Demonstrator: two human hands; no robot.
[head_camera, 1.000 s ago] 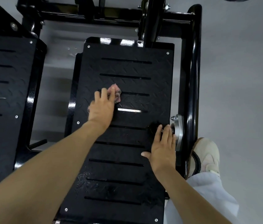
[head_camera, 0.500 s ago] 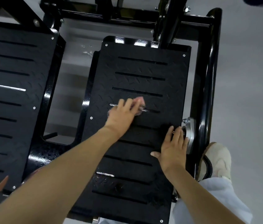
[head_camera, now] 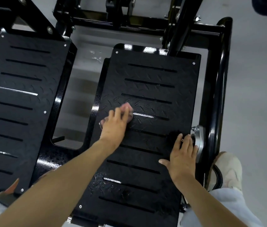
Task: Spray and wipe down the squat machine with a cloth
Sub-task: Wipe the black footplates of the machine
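Nearest the camera, the person's shoe [head_camera: 227,169] is sitting on the floor just beside the squat machine's right frame tube [head_camera: 218,95], so I'm guessing they're leaning in from that side. The right hand [head_camera: 182,158] is lying flat on the right footplate [head_camera: 154,89] close to its right edge, with the fingers straight and a bit spread, gripping nothing. To me it's just propping up the lean. Its fingertips are lying beside a small black lump [head_camera: 172,135] I can't make out. Further out, the left hand [head_camera: 115,123] is pressing the pink cloth [head_camera: 128,106] onto the middle of that same plate, toward its left edge. It's blurry, but the fingers are looking stretched over the cloth rather than bunched round it, so I'm reading it as a palm-down push for even pressure. The cloth is poking out past the fingertips. Wet speckles [head_camera: 103,179] are glistening on the near-left part of the plate, so the wiping is probably about halfway up. The left footplate [head_camera: 23,104] is sitting well apart, and no spray bottle is showing.
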